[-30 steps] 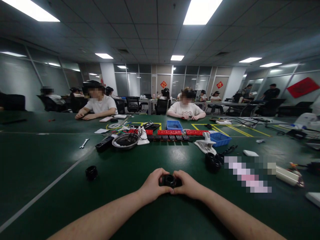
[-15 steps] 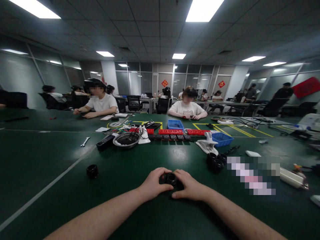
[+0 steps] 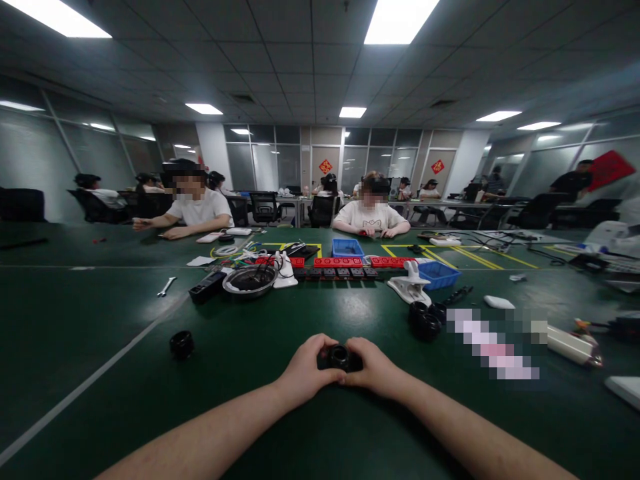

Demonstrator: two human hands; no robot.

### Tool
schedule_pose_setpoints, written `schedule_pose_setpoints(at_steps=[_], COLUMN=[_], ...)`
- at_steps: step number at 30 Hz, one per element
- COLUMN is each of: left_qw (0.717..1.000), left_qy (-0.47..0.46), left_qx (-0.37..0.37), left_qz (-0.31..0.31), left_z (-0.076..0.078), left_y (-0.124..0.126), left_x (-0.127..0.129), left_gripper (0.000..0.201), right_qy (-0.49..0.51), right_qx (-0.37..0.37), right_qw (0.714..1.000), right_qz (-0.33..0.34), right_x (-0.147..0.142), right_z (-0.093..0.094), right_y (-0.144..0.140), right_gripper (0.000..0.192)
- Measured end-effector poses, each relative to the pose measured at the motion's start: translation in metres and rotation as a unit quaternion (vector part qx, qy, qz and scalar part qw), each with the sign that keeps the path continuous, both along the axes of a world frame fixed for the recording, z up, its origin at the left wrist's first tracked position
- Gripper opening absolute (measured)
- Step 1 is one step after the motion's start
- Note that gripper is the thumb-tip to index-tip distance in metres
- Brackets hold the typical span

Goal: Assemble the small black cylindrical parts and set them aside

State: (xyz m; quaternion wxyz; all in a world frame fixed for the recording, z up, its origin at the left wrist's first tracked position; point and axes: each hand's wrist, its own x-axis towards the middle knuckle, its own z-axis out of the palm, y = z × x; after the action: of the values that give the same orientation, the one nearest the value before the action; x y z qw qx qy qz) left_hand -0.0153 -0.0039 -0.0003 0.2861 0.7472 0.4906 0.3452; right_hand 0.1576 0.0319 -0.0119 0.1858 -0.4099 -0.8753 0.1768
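Note:
Straight in front of me, a short, shiny black cylindrical part with a round hole on top (image 3: 339,356) is at the green table, held between both hands. My left hand (image 3: 310,367) curves around its left side, thumb at the front. Around its right side curls my right hand (image 3: 373,365), whose thumb tip meets the left thumb near the part's front edge. Its lower portion is partly hidden by the fingers. A similar black cylindrical part (image 3: 181,345) stands alone to the left. Several more black parts (image 3: 425,323) sit clustered to the right.
Beyond my hands are a metal bowl (image 3: 250,283), a row of red sockets (image 3: 338,263), white clip stands (image 3: 411,285) and blue trays (image 3: 438,274). A wrench (image 3: 167,287) lies at the left. Two people (image 3: 371,212) sit across the table.
My right thumb has moved in towards the left thumb, closing the gap at the front of the black part. The whole view has shifted slightly.

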Motion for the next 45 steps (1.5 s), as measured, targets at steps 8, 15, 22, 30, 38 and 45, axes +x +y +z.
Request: schedule_pose_setpoints(at_steps=[8,15,22,30,38,45], left_qw=[0.999,1.000,0.998,0.998,0.999,0.998], left_qy=[0.001,-0.008,0.010,0.032,0.044,0.043], left_qx=[0.020,0.001,0.023,0.016,0.013,0.015], left_qz=[0.036,-0.004,-0.054,-0.045,0.015,0.039], left_z=[-0.003,-0.001,0.003,0.003,-0.001,0.001], left_y=[0.001,0.004,0.002,0.003,0.004,0.003], left_x=[0.003,0.000,-0.004,-0.005,-0.001,0.001], left_gripper=[0.030,0.039,0.039,0.036,0.035,0.033], right_qy=[-0.035,0.027,0.051,0.060,-0.016,-0.044], right_qx=[0.060,-0.023,-0.063,-0.114,-0.018,0.062], right_qw=[0.994,0.996,0.990,0.981,0.998,0.995], right_qz=[-0.090,0.077,0.115,0.144,-0.050,-0.061], right_x=[-0.010,0.001,0.007,0.011,-0.004,-0.008], right_z=[-0.001,0.012,0.009,0.016,0.001,0.007], right_y=[-0.012,-0.003,0.007,0.007,-0.004,-0.009], right_gripper=[0.036,0.043,0.027,0.024,0.038,0.046])
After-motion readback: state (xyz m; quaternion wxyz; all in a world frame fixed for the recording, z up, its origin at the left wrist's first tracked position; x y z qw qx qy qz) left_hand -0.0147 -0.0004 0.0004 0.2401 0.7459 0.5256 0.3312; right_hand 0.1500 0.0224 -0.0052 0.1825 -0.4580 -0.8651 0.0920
